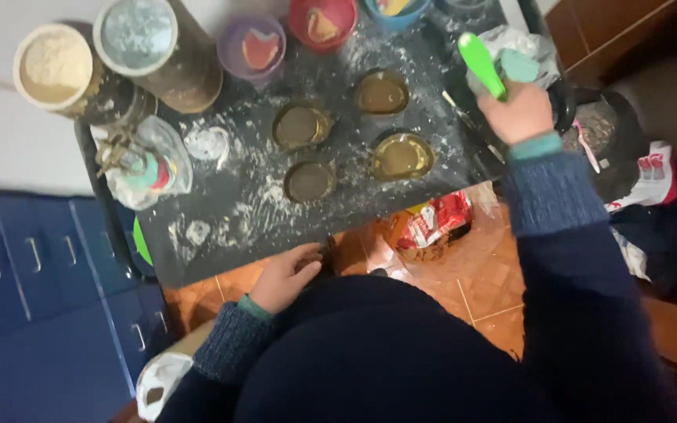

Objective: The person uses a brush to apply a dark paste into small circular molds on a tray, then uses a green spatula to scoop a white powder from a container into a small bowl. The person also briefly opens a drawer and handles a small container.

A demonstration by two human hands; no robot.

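Note:
A dark, flour-dusted work board lies in front of me. On it sit several small round metal moulds filled with dough. My right hand is at the board's right edge, closed around a bright green handle of a tool. My left hand rests against the near edge of the board with fingers curled and holds nothing that I can see.
Two tall round tins of flour stand at the far left. Purple, red and blue bowls line the far edge. A clear bag of small items lies on the left. A red packet lies on the tiled floor below. Blue cabinets stand at left.

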